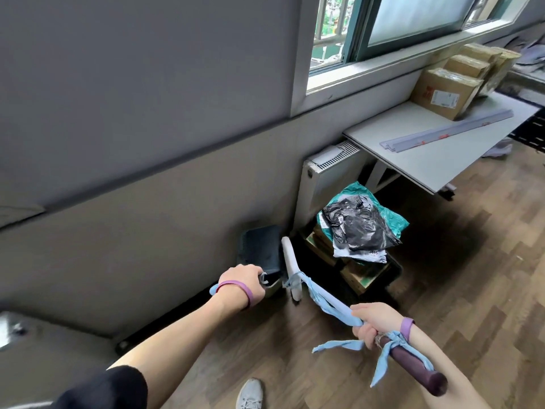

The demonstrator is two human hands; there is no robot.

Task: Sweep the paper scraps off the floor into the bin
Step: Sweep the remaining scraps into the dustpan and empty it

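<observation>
Up and to the right of the right hand's (373,324) grip, a white table (427,166) stands under the window (413,22). It bears taped cardboard boxes (445,90) along the sill and long grey plastic strips (448,129) nearer its front edge. Just beyond the grip, a black plastic mailer bag (358,222) lies on a teal bag (395,219) and a white parcel (359,255). These top the stacked cartons (362,274) beside a white radiator (327,175). Below and left of the grip, a grey sneaker (250,394) rests on the wood floor (472,261). A grey wall (132,113) fills the far left.
</observation>
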